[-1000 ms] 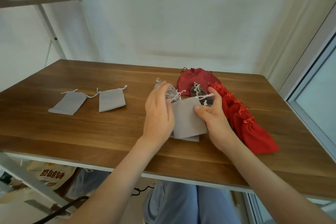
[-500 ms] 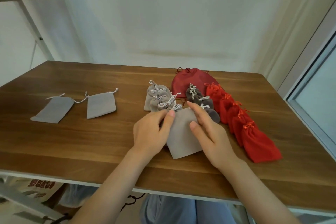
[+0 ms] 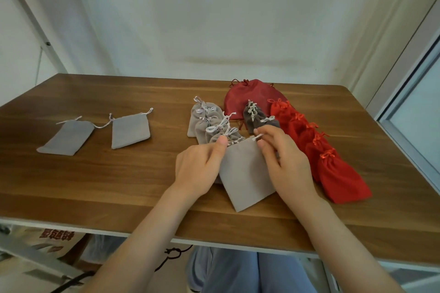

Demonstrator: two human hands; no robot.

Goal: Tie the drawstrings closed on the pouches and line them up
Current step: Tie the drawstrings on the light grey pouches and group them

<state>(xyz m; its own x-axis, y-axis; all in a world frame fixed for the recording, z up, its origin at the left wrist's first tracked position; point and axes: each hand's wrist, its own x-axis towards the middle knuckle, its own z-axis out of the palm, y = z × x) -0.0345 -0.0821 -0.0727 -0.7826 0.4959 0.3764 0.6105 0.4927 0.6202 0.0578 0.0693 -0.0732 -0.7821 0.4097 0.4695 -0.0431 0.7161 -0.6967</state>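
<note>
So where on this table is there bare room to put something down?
Bare wood lies between the flat grey pouches and the tied grey row, along the table front left of the left hand, and behind the flat pouches. Crowded: from the tied grey row to the red row.

Soft even daylight, wide-angle edge distortion

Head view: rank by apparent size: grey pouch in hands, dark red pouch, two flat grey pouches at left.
1. held grey pouch, nearest camera, so lead unsure
2. dark red pouch, partly hidden
3. leftmost flat pouch, second flat pouch: alike
</note>
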